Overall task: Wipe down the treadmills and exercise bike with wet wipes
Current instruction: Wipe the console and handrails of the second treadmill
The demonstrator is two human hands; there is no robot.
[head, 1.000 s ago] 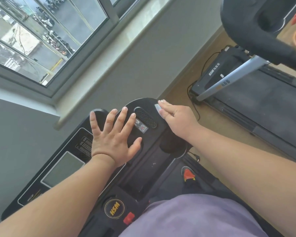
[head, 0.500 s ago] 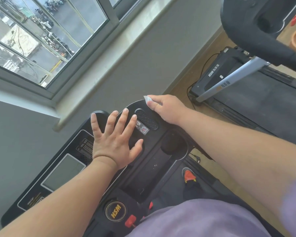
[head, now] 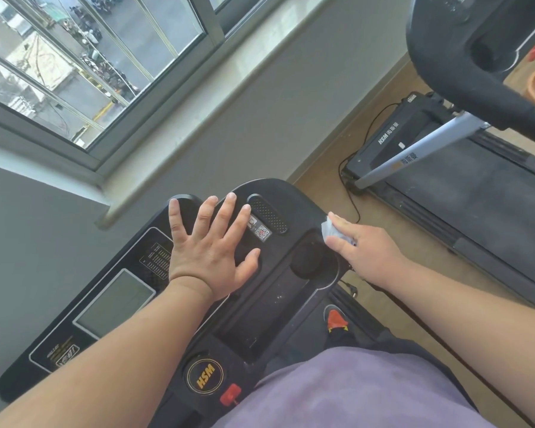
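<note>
Fingers (head: 229,208) spread on treadmill console (head: 291,291); right hand (head: 365,248) pinches wet wipe (head: 329,230).

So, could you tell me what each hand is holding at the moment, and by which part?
The right hand holds a crumpled wet wipe under its fingers at the console's edge. The left hand holds nothing.

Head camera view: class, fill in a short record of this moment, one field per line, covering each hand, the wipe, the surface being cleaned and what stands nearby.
left hand: left hand lies flat, fingers spread, on the treadmill console
right hand: right hand presses the wet wipe at the console's right edge, beside the cup recess
wipe: white, crumpled, mostly under the fingers
nearby: second treadmill on the right; window upper left
</note>
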